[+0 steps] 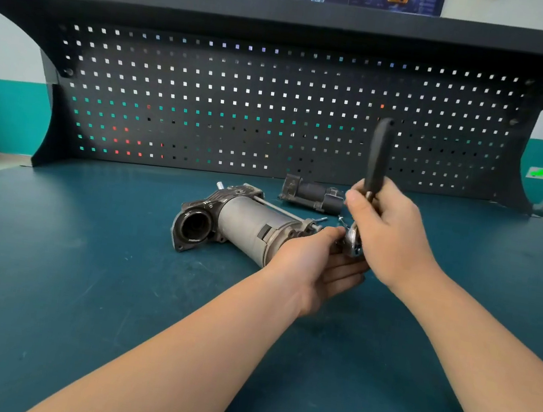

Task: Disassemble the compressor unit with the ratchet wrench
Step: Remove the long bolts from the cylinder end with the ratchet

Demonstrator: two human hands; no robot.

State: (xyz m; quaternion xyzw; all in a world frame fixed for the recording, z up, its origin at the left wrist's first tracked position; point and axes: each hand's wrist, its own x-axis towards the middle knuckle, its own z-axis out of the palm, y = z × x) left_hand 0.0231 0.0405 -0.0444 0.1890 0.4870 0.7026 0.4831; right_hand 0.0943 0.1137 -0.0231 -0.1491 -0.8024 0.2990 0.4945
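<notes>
The compressor unit (243,224), a grey metal cylinder with a dark cast end and a round opening facing left, lies on its side on the bench. A long bolt (276,208) runs along its top. My left hand (317,267) grips the unit's right end. My right hand (390,235) holds the ratchet wrench (378,157) upright by its shaft, black handle pointing up. The chrome ratchet head (352,242) sits at the unit's right end, partly hidden by my fingers.
A smaller dark removed part (313,194) lies behind the unit near the black pegboard (276,109). A loose screw (341,219) rests between them. The blue-green bench mat (82,267) stretches out on all sides.
</notes>
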